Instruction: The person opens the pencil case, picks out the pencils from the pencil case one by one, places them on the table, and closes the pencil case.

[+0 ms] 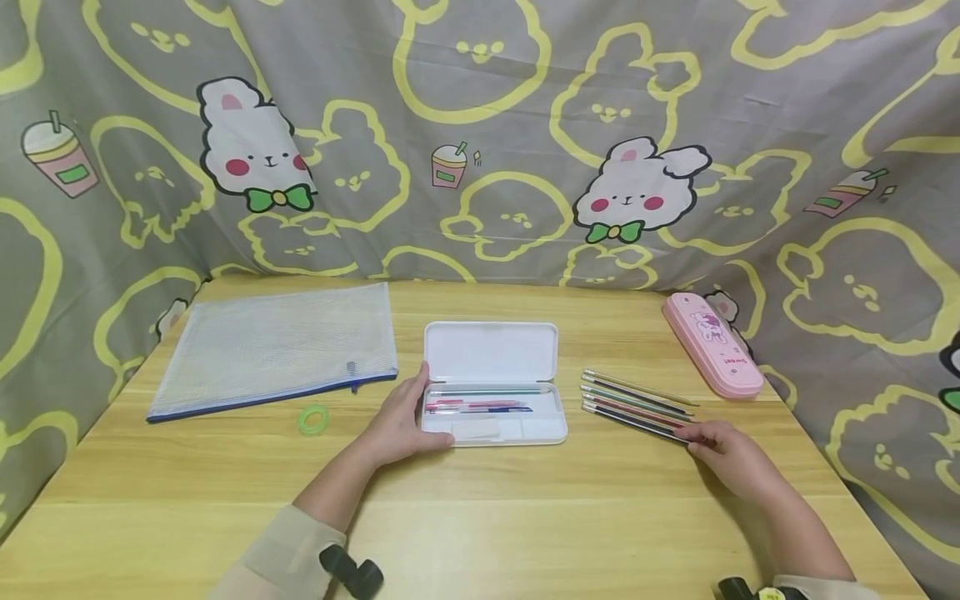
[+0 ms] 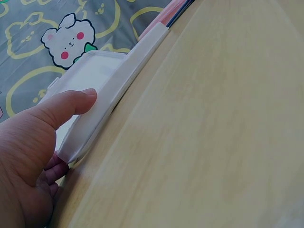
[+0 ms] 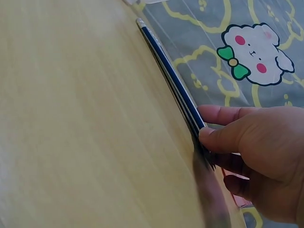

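An open white pencil case (image 1: 491, 352) lies in the middle of the table, its lid folded back. Inside its lower half are a green pencil (image 1: 487, 392), pink and blue pens (image 1: 510, 409) and a white block (image 1: 476, 428). My left hand (image 1: 401, 425) grips the case's left end, thumb on the near side; the left wrist view shows the thumb across the white wall (image 2: 109, 97). To the right, several pencils (image 1: 645, 402) lie side by side, erasers toward the case. With thumb and fingertips my right hand (image 1: 738, 462) pinches the nearest, a dark blue pencil (image 3: 164, 52), near its far end.
A mesh zip pouch (image 1: 277, 346) with a blue zip lies at the left, with a green ring (image 1: 312, 420) near it. A pink pencil case (image 1: 712, 346) lies closed at the back right. Patterned curtain (image 1: 517, 133) walls in the wooden table (image 1: 480, 517).
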A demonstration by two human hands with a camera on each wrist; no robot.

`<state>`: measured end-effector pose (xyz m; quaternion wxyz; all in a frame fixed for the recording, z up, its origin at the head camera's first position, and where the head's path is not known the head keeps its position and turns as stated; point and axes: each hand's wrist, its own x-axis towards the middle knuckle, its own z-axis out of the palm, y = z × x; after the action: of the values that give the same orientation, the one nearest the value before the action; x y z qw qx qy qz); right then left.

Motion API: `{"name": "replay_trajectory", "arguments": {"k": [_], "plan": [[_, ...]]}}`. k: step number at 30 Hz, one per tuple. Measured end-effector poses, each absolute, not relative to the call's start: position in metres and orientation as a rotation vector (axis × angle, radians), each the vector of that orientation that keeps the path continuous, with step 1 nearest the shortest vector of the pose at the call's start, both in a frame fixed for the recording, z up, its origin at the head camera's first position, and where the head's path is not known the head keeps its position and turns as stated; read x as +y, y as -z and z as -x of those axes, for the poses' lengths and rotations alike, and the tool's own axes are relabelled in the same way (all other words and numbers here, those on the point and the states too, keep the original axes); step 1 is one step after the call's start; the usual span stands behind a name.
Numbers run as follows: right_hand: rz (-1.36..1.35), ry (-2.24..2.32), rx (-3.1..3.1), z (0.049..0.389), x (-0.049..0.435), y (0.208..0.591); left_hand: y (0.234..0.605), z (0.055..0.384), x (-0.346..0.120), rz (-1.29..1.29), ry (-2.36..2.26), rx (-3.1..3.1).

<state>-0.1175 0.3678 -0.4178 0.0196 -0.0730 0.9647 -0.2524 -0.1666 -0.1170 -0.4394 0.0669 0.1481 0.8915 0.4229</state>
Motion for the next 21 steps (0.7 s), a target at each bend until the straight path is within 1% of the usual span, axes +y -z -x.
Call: {"name": "replay_trajectory", "arguments": {"k": [21], "plan": [[0.17,0.75,3.026,0.1186,0.3676,0.4231,0.44,0.1668,-0.1166,-0.436,-1.255,2.7]]}}
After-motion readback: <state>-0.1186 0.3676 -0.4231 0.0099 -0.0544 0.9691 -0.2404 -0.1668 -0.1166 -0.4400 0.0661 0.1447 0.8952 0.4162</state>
